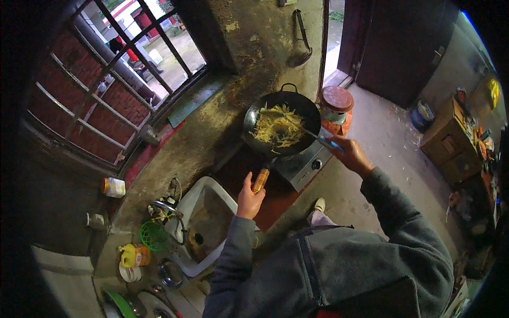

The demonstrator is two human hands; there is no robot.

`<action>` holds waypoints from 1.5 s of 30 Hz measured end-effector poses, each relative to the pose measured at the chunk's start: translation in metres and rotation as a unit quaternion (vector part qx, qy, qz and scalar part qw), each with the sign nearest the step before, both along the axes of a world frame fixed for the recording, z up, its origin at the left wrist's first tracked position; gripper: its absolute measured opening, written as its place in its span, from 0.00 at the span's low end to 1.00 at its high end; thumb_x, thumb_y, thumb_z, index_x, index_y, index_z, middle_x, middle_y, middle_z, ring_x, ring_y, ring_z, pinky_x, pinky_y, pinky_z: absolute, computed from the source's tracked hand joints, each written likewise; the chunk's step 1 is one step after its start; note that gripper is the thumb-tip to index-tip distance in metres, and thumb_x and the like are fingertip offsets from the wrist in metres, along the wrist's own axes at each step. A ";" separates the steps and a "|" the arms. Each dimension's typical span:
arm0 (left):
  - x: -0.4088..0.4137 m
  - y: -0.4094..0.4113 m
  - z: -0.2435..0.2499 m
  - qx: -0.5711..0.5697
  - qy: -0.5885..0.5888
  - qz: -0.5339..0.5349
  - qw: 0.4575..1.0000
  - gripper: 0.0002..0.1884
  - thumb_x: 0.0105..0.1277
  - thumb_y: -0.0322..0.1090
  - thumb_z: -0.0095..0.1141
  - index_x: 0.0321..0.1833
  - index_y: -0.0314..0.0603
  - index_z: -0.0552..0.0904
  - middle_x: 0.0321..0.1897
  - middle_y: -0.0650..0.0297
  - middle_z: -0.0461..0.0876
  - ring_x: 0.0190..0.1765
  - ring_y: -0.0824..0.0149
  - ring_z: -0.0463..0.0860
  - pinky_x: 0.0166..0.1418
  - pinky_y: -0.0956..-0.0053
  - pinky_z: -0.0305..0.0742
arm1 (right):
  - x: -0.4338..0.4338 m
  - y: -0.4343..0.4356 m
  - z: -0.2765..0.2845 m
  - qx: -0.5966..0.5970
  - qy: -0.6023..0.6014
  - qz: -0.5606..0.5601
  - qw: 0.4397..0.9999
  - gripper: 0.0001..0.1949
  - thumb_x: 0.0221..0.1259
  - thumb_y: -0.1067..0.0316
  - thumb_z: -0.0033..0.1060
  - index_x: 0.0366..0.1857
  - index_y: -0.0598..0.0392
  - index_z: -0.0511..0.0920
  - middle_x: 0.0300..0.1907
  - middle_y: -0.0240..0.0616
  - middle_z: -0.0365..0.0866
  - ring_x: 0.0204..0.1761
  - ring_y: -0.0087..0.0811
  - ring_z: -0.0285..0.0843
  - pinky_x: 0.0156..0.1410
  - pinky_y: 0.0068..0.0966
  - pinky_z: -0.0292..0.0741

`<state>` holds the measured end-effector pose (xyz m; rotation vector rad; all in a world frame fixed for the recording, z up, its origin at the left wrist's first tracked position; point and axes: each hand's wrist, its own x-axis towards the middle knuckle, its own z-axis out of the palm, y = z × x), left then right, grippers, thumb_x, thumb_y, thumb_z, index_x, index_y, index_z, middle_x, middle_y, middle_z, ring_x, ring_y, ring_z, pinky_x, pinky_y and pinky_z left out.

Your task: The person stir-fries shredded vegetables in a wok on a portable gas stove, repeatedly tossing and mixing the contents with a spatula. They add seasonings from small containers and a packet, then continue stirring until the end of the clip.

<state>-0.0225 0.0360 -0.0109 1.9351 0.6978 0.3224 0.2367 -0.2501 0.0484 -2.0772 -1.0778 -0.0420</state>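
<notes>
A black wok (310,107) sits on the gas stove (302,171), holding pale yellow shredded strips of food (274,123), perhaps potato. My left hand (250,200) is wrapped around the wok's turned wooden handle (261,181), with the thumb lying along it. In my right hand (352,155) is the blue handle of a spatula (330,142). The spatula's metal shaft reaches over the wok's right rim, and its blade is hidden among the strips. A small loop handle (289,86) stands up on the wok's far rim.
Left of me is a white sink (230,202) with a faucet (167,208), a green basket (154,235) and a yellow jug (133,255). A lidded container (337,99) stands right of the wok. A ladle (303,39) hangs on the wall. A cardboard box (449,143) is at right.
</notes>
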 end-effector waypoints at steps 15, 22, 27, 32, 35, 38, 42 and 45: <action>0.003 0.006 0.015 0.023 0.008 -0.037 0.999 0.28 0.61 0.34 0.66 0.65 0.33 0.79 0.53 0.47 0.87 0.54 0.53 0.87 0.60 0.63 0.78 | 0.019 -0.012 0.049 -0.288 -0.270 0.052 0.917 0.23 0.61 0.69 0.61 0.62 0.42 0.81 0.29 0.44 0.82 0.28 0.46 0.84 0.33 0.43 0.79; 0.006 0.012 -0.005 -0.020 -0.006 -0.029 0.999 0.27 0.61 0.33 0.67 0.64 0.33 0.80 0.48 0.52 0.88 0.50 0.59 0.87 0.56 0.65 0.80 | -0.022 -0.038 -0.010 -0.072 0.101 -0.018 0.992 0.18 0.64 0.67 0.67 0.58 0.51 0.83 0.47 0.52 0.88 0.50 0.48 0.88 0.56 0.38 0.81; 0.008 0.002 0.016 -0.087 0.000 -0.025 0.996 0.25 0.62 0.30 0.66 0.65 0.37 0.80 0.35 0.66 0.83 0.27 0.76 0.77 0.29 0.76 0.74 | -0.038 -0.016 -0.025 -0.089 -0.011 -0.060 0.994 0.21 0.67 0.66 0.59 0.64 0.46 0.79 0.41 0.48 0.88 0.44 0.52 0.87 0.45 0.45 0.82; 0.018 0.014 0.007 -0.163 0.044 -0.035 0.985 0.30 0.67 0.31 0.66 0.72 0.40 0.72 0.53 0.61 0.83 0.39 0.72 0.81 0.36 0.76 0.78 | -0.014 0.018 -0.090 -0.192 -0.012 -0.012 0.981 0.31 0.65 0.68 0.55 0.75 0.48 0.65 0.36 0.50 0.86 0.35 0.52 0.86 0.36 0.49 0.80; 0.008 -0.001 0.017 0.163 0.029 0.043 0.985 0.40 0.66 0.34 0.69 0.78 0.35 0.63 0.72 0.48 0.68 0.72 0.51 0.70 0.70 0.59 0.72 | -0.026 0.005 -0.052 -0.134 0.029 0.086 0.987 0.34 0.62 0.59 0.66 0.73 0.49 0.66 0.36 0.51 0.86 0.39 0.53 0.87 0.40 0.49 0.81; 0.051 -0.106 0.106 0.320 -0.077 0.077 0.941 0.38 0.68 0.30 0.66 0.79 0.34 0.63 0.72 0.46 0.67 0.75 0.44 0.65 0.76 0.54 0.65 | -0.030 -0.082 0.016 -0.037 -0.012 0.139 0.990 0.35 0.66 0.54 0.66 0.76 0.49 0.64 0.51 0.55 0.81 0.49 0.55 0.83 0.48 0.46 0.80; 0.140 -0.279 0.125 0.095 -0.280 -0.197 0.935 0.12 0.77 0.35 0.51 0.44 0.34 0.84 0.60 0.51 0.79 0.58 0.51 0.80 0.65 0.58 0.73 | -0.027 -0.207 -0.047 -0.038 0.304 0.275 0.911 0.30 0.69 0.54 0.64 0.72 0.55 0.70 0.59 0.46 0.82 0.57 0.42 0.81 0.63 0.39 0.77; 0.206 -0.404 0.042 -0.249 -0.027 -0.411 0.877 0.11 0.74 0.35 0.53 0.49 0.35 0.84 0.51 0.55 0.85 0.57 0.59 0.80 0.66 0.64 0.72 | -0.036 -0.320 -0.138 -0.063 0.721 0.241 0.646 0.27 0.76 0.51 0.57 0.69 0.60 0.74 0.66 0.38 0.79 0.63 0.28 0.75 0.69 0.33 0.73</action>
